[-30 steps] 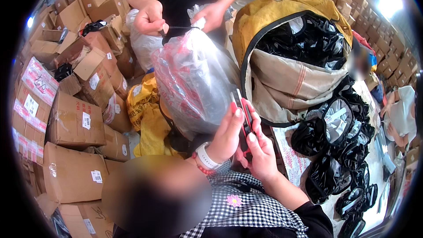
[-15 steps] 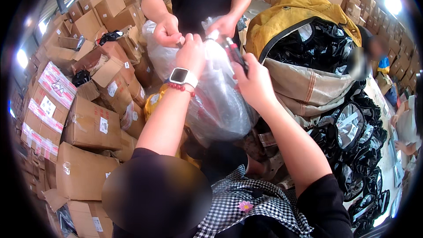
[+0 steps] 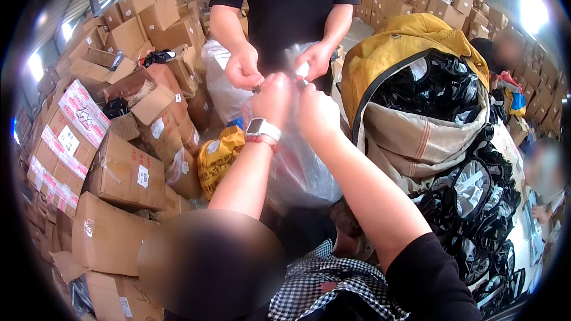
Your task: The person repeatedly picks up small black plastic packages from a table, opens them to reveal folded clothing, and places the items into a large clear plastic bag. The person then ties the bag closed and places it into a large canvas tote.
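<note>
A large clear plastic bag (image 3: 306,172), full and bulging, stands upright in front of me. My left hand (image 3: 272,100), with a white watch and red beads at the wrist, is closed at the bag's gathered top. Beside it, my right hand (image 3: 320,110) is wrapped round a slim utility knife (image 3: 303,82). Only the knife's front end shows now, at the bag's neck; my fingers cover its black-and-red body. Across from me, a person in black has one hand (image 3: 242,70) next to my left hand. Their other hand (image 3: 315,59) holds a small white piece by the bag's top.
Cardboard boxes (image 3: 128,172) are heaped on the left, with a yellow bag (image 3: 219,157) beside them. To the right stands a big yellow-and-beige sack (image 3: 410,137) of black shiny items. More black items (image 3: 476,202) lie below it. Another person (image 3: 544,172) is at the far right.
My right hand has moved left and turned, bringing the knife to the bag's neck beside my left hand. The view has shifted slightly, and more of the yellow bag shows.
</note>
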Available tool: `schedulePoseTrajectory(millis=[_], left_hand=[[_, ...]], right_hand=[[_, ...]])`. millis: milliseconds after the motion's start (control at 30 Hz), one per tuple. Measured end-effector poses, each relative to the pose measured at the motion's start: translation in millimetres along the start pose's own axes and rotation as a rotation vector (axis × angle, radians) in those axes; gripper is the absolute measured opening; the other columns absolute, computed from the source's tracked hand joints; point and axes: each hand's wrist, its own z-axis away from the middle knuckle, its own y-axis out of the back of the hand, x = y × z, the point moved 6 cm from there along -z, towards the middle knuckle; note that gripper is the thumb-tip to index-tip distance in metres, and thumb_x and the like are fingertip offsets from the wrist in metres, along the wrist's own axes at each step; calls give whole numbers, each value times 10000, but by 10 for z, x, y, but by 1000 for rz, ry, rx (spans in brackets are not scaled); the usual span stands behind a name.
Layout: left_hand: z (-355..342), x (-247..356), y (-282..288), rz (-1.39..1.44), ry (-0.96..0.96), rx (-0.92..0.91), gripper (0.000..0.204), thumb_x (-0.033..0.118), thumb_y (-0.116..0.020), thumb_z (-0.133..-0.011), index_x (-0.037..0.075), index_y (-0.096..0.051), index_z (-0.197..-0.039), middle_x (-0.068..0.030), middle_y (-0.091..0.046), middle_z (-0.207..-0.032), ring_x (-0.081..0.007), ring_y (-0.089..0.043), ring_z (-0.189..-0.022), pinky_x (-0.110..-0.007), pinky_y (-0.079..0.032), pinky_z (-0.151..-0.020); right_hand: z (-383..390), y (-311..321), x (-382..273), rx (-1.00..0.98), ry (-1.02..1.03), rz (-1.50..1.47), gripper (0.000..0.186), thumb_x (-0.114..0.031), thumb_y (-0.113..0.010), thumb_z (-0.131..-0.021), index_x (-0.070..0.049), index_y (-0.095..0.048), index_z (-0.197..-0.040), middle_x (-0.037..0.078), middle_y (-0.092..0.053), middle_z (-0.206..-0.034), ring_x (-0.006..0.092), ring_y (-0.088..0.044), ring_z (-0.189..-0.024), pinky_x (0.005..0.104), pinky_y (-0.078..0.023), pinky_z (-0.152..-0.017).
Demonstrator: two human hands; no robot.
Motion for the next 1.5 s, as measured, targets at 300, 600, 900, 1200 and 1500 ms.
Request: schedulePoseTrajectory(millis=[300,600,900,1200,1500], left_hand=[[38,-152,-107,134,32,85,242,273,-512,-1009,80,-644,-948,-116,-708,-955,-364,-671,-866,-479,-536,-703],[115,-154,-135,286,-14,153,204,223,-551,-991,57,-634,-907,-137,-696,-902,-378,-645,-859,-469,-516,-723],[153,-182,-175,343,-13,208,201,201,-593,-978,44,-639,-860,-154,-689,-850,-383,-626,-815,-455,-494,-744],[189,-254,-208,394,-3,266,191,187,-615,-979,23,-667,-896,-151,-675,-742,-303,-609,-632,-392,-492,-650],[238,-437,477,196,-156,484,164,144,-532,-1027,3,-613,-1009,-197,-671,-883,-388,-648,-787,-456,-513,-709]], right_hand=[[-51,-153,-121,62,75,-34,143,-91,-688,-856,17,-646,-940,177,-706,-871,300,-735,-877,384,-592,-768],[58,-177,-171,97,111,57,117,-86,-657,-875,18,-668,-929,159,-700,-898,284,-729,-861,374,-587,-761],[116,-187,-176,99,174,173,245,-143,-662,-870,64,-630,-998,149,-719,-829,243,-749,-751,352,-599,-674],[215,-263,-115,56,165,223,252,-123,-657,-878,72,-596,-1025,134,-736,-814,247,-760,-731,328,-597,-595],[806,73,381,70,-18,5,239,-234,-576,-987,-8,-497,-974,227,-662,-686,424,-681,-651,532,-547,-609]])
